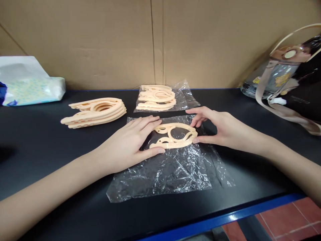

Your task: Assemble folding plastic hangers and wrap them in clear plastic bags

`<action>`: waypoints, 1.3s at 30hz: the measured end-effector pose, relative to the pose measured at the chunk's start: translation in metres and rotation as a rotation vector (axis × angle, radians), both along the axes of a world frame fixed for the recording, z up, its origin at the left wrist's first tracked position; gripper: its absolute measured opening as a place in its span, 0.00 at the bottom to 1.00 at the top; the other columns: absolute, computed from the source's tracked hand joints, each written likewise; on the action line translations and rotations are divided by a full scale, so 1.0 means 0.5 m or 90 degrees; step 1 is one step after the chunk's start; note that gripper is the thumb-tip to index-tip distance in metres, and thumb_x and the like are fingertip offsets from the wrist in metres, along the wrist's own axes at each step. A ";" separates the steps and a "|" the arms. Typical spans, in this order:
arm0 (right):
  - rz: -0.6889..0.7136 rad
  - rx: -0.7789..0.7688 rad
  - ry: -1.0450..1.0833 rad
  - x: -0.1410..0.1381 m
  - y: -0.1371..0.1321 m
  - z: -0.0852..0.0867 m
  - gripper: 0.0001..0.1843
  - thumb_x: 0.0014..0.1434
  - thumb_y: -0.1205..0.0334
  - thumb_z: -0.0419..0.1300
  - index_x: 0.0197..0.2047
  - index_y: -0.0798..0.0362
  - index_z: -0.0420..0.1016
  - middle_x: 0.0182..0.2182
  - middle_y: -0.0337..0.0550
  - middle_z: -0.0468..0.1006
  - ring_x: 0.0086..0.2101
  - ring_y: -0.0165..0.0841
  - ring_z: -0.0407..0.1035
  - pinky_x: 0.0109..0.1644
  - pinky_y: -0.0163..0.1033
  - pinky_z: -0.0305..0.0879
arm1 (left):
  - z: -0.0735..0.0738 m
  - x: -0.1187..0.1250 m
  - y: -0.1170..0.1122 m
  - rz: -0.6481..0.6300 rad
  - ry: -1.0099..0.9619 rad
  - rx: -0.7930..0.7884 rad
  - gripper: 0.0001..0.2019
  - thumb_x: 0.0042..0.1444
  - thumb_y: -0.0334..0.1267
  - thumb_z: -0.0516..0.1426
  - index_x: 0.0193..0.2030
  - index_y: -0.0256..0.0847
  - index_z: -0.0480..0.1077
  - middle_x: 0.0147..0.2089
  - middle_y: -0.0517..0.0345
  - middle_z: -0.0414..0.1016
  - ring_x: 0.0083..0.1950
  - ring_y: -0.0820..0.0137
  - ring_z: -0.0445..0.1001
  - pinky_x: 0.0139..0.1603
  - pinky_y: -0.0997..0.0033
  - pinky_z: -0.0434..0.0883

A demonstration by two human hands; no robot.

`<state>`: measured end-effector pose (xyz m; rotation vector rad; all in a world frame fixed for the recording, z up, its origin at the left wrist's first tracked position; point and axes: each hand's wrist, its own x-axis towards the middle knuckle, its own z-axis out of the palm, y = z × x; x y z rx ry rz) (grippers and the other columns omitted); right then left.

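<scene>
A peach plastic folding hanger (175, 136) lies on a clear plastic bag (173, 170) spread on the black table (45, 147). My left hand (130, 142) rests with fingers stretched over the hanger's left end, thumb under its near edge. My right hand (218, 129) grips the hanger's right end with curled fingers and thumb. A loose stack of the same hangers (96, 112) lies to the left. Further back, a bagged set of hangers (157, 97) lies behind the hands.
A white pack of tissues (30, 85) sits at the far left. A clear water bottle with a beige strap (278, 75) leans on a black bag (306, 97) at the right. A cardboard wall (150, 40) stands behind. The table's blue front edge (225, 217) runs near me.
</scene>
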<state>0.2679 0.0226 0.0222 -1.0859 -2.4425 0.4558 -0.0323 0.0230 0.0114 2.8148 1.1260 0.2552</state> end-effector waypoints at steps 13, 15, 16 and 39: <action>-0.031 0.023 0.150 -0.064 -0.015 -0.039 0.21 0.61 0.60 0.67 0.55 0.55 0.72 0.42 0.41 0.82 0.41 0.32 0.78 0.49 0.39 0.74 | -0.001 0.012 0.000 -0.014 -0.034 -0.003 0.37 0.67 0.62 0.46 0.69 0.33 0.59 0.70 0.42 0.64 0.70 0.52 0.62 0.69 0.48 0.62; -0.007 0.032 0.165 -0.065 -0.014 -0.041 0.19 0.62 0.63 0.66 0.55 0.55 0.73 0.44 0.41 0.83 0.42 0.30 0.78 0.49 0.35 0.74 | -0.001 0.013 -0.001 -0.010 -0.034 -0.011 0.36 0.67 0.62 0.46 0.70 0.33 0.58 0.70 0.42 0.64 0.70 0.52 0.62 0.69 0.48 0.62; 0.011 0.037 0.167 -0.065 -0.014 -0.040 0.18 0.62 0.65 0.66 0.54 0.55 0.73 0.45 0.41 0.83 0.43 0.29 0.78 0.50 0.34 0.74 | -0.001 0.013 -0.002 -0.007 -0.035 -0.016 0.37 0.67 0.62 0.46 0.70 0.34 0.58 0.71 0.42 0.63 0.70 0.52 0.62 0.69 0.48 0.62; 0.115 0.044 0.090 -0.056 -0.022 -0.033 0.26 0.64 0.67 0.62 0.64 0.53 0.66 0.46 0.37 0.83 0.47 0.27 0.77 0.52 0.31 0.71 | -0.008 0.009 0.001 0.010 -0.038 -0.024 0.37 0.68 0.61 0.45 0.71 0.33 0.56 0.73 0.41 0.60 0.72 0.52 0.60 0.71 0.48 0.60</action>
